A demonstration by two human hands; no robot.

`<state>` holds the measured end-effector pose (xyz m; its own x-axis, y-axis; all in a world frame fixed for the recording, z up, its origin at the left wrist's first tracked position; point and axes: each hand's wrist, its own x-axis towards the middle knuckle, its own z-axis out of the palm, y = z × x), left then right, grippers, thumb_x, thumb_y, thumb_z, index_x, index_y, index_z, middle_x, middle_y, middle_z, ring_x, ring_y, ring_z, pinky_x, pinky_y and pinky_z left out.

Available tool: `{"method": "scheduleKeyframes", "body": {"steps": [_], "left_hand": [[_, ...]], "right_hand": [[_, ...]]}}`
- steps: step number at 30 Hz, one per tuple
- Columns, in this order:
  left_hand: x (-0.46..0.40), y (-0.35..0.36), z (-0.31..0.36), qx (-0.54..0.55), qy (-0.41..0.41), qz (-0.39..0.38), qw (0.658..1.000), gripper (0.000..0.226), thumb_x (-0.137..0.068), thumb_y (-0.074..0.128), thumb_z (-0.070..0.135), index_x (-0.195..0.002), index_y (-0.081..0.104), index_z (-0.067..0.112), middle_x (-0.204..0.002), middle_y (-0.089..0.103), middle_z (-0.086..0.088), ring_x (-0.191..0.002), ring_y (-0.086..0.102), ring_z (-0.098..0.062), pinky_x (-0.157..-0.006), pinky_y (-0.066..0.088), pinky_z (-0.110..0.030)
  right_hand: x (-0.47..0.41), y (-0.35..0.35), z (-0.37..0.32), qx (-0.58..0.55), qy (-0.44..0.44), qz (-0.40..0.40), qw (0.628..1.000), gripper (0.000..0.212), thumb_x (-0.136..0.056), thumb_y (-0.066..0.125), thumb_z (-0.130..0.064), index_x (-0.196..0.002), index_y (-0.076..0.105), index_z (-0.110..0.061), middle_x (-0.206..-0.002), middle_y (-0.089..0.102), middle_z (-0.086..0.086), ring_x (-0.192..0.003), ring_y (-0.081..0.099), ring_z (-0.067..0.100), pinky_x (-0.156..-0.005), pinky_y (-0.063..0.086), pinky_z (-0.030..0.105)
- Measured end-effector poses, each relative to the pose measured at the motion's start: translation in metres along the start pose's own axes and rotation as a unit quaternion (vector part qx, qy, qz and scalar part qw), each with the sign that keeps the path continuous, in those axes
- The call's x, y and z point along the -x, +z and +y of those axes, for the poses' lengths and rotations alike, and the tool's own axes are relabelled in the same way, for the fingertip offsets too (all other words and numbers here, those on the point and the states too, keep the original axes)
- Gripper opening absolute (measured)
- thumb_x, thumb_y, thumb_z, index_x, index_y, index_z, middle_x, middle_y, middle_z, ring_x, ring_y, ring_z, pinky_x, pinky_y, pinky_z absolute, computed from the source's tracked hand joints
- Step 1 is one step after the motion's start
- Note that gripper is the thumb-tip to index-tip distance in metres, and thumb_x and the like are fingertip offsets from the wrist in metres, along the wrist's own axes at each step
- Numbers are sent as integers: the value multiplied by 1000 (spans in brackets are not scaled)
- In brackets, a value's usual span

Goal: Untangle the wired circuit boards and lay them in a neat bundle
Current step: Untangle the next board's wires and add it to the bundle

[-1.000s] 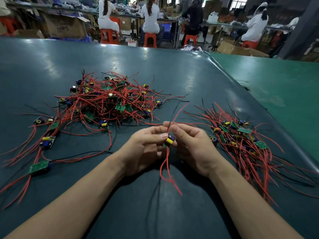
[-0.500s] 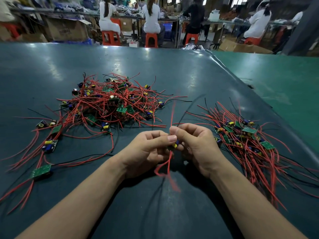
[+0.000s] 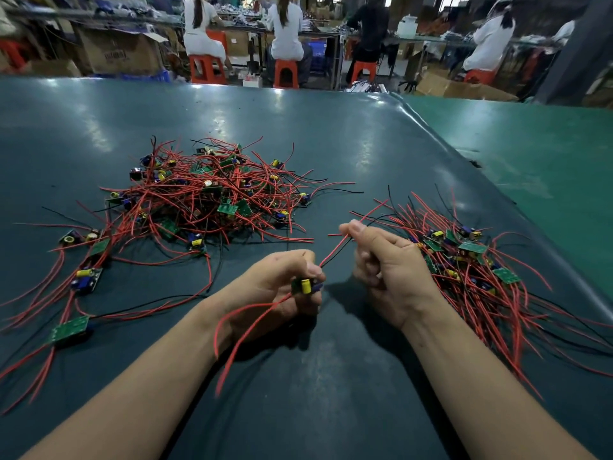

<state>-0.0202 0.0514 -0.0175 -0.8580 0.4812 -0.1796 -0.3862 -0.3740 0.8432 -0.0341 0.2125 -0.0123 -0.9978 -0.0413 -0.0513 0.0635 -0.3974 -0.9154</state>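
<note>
Our left hand [image 3: 282, 287] grips one small circuit board [image 3: 306, 286] with a yellow part on it, just above the dark surface [image 3: 331, 393]. Its red wires hang down over our left wrist. Our right hand [image 3: 388, 270] sits just beside it and pinches the board's red and black wire pair [image 3: 335, 250], which runs tight between both hands. The big tangled pile [image 3: 205, 197] lies farther out to the left. The neat bundle [image 3: 471, 260] lies right beside our right hand.
</note>
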Motion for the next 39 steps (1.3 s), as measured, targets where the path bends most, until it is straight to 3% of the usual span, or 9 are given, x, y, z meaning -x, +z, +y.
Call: {"method": "scheduleKeyframes", "body": {"steps": [6,10,13,16,20,24,27,33,39], "left_hand": [[13,1,3,13,-18,-102,995,12,-56,56,11,-58,45,13,-52,40,-7,-44,38,-15,-47,32,-24],[14,-3,3,23,-33,-156,987,6,-62,49,9,-61,44,11,-49,41,-5,-46,37,-14,-50,23,-27],[14,-5,2,22,-40,-170,984,6,-63,48,8,-61,43,11,-49,41,-4,-45,36,-13,-50,24,-26],[16,-6,3,36,-41,-169,984,8,-61,48,7,-61,40,10,-49,42,-6,-45,35,-13,-49,28,-23],[18,-13,6,34,13,-100,994,31,-63,71,16,-73,43,11,-61,48,-10,-56,41,-20,-56,43,-29],[9,-22,8,18,36,3,999,2,-72,70,18,-71,69,17,-72,61,-2,-62,61,-15,-63,52,-27],[-2,-25,7,-33,35,48,998,13,-74,68,11,-62,72,17,-68,67,-3,-60,67,-14,-57,55,-22],[-1,-19,2,-4,15,25,1000,18,-70,67,5,-57,57,12,-62,58,-8,-48,57,-15,-42,47,-20],[8,-15,5,3,-13,-80,997,25,-51,77,10,-55,52,14,-53,52,-7,-44,49,-16,-46,43,-24]], "right_hand": [[-3,-3,-4,-90,-21,28,995,22,-73,68,-23,-83,69,-3,-48,48,-8,-35,28,1,-33,22,13],[-3,0,-3,-115,8,39,993,23,-87,64,-21,-70,64,-5,-44,41,-6,-32,28,1,-30,21,14],[-3,1,-1,-125,22,56,990,36,-94,60,-19,-60,65,-7,-44,37,-6,-32,27,2,-29,21,14],[-6,-2,-4,-157,22,76,984,32,-97,56,-23,-72,68,-7,-50,40,-5,-34,28,2,-31,22,14],[-5,-6,-5,-116,28,60,991,50,-100,43,-45,-93,69,-2,-55,45,-3,-36,30,4,-34,25,15],[14,13,6,9,82,-66,994,42,-81,66,-35,-99,69,2,-57,48,-2,-37,32,5,-35,25,14],[21,19,12,50,58,-120,990,22,-79,67,-26,-90,74,-8,-52,56,-4,-35,38,3,-34,28,13],[11,12,6,21,31,-37,999,17,-66,73,-26,-72,77,-10,-49,41,-6,-38,27,5,-36,23,15],[-2,-2,-5,-106,7,71,992,19,-92,60,-9,-76,70,-5,-52,47,-5,-36,29,1,-32,23,12]]}}
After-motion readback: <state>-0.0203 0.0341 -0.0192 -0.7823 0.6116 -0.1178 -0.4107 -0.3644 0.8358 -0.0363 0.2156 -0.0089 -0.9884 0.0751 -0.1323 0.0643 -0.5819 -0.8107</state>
